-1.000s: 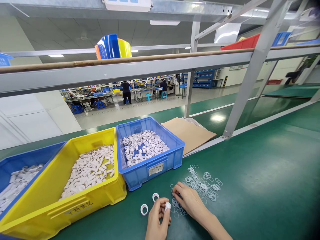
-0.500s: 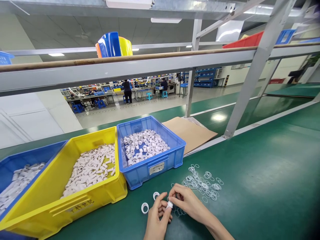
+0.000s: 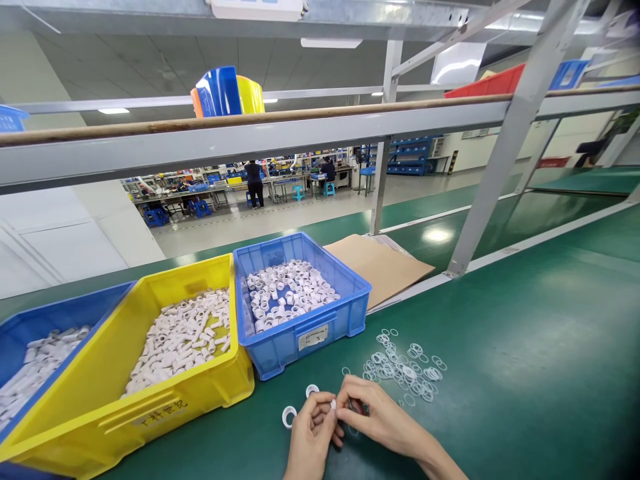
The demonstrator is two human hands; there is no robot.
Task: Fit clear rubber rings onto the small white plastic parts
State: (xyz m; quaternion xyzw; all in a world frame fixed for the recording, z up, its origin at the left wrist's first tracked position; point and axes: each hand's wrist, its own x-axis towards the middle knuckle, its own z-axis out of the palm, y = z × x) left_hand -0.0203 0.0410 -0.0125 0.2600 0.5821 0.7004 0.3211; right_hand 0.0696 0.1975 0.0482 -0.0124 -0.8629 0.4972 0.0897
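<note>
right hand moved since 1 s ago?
Yes. The right hand has drawn back from the pile of clear rings toward the left hand, meeting it at the small white part, nearer the two loose white rings.

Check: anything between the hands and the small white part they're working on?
Nothing visible. Left hand and right hand meet fingertip to fingertip on the small white part; the two white rings on the green belt lie clear, to the left.
</note>
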